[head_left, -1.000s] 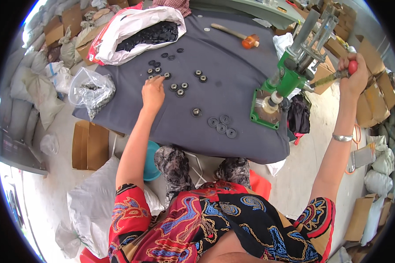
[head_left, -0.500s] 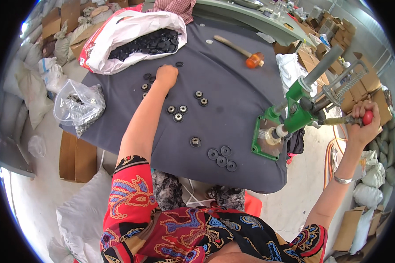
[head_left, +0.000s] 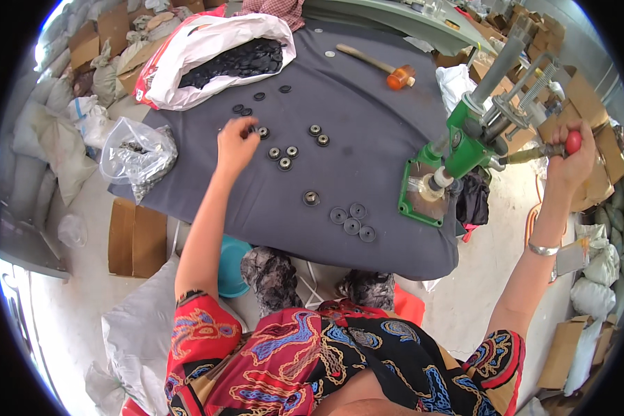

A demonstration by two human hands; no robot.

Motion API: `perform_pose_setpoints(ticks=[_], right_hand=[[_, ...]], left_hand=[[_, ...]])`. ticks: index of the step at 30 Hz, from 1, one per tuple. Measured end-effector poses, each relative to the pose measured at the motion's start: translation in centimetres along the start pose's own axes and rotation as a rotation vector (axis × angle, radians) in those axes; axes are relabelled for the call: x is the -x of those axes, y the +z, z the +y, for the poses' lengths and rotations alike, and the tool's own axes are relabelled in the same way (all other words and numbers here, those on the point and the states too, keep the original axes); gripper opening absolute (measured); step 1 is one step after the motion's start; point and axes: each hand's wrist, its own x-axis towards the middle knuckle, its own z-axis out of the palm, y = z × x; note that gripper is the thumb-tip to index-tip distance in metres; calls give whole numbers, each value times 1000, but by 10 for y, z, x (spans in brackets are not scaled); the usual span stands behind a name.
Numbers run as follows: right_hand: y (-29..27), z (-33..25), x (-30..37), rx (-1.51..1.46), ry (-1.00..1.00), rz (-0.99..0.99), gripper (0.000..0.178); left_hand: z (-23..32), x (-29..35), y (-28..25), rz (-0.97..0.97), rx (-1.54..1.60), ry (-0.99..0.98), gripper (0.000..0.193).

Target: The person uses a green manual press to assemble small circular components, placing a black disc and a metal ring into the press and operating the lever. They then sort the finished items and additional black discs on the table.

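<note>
My left hand (head_left: 237,142) is over the left part of the cloth, its fingers curled in a pinch around a dark piece, apparently a black wheel, mostly hidden by the fingers. Right beside the fingertips lies a black wheel with a metal centre (head_left: 263,132). Farther right, my right hand (head_left: 573,154) is closed around the red-knobbed lever (head_left: 534,154) of a green hand press (head_left: 464,142). Several similar wheels (head_left: 285,163) lie in small groups mid-table. Flat black discs (head_left: 259,96) are scattered beyond my left hand. Plain black wheels (head_left: 352,227) sit together near the front edge.
A white bag (head_left: 166,73) full of black parts lies open at the far left, with a clear bag of metal parts (head_left: 140,158) nearer. A mallet with an amber head (head_left: 399,78) rests at the back. Cardboard boxes (head_left: 137,239) and sacks surround the grey-covered table (head_left: 388,145).
My left hand has drawn back from the discs near the white bag to the metal-centred wheels. A disc is now visible where it was. My right hand stays on the lever; the view has shifted slightly.
</note>
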Motion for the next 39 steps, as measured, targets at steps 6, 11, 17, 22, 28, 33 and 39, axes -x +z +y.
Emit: perform_pose_setpoints(ticks=[6,11,17,22,28,33,39], right_hand=[[-5,-2,-7,21,6,80,28],[6,-1,-7,-4,-11,112,26],[7,-2,-5,27,-14,112,27],[5,0,-7,25,-34,94,26],[4,-1,-8,30,-27,82,26],[-3,1,-13,34,1,71,26],[-5,1,-15,7,17,86,26]], left_hand=[[19,86,-8,-72,-278,158,24],[29,104,-4,-37,-247,224,26],[76,125,30,-105,71,187,27],[80,132,40,-167,-63,179,26],[78,137,41,-166,-81,237,26],[79,139,41,-153,-106,332,30],[78,139,45,-132,-129,408,32]])
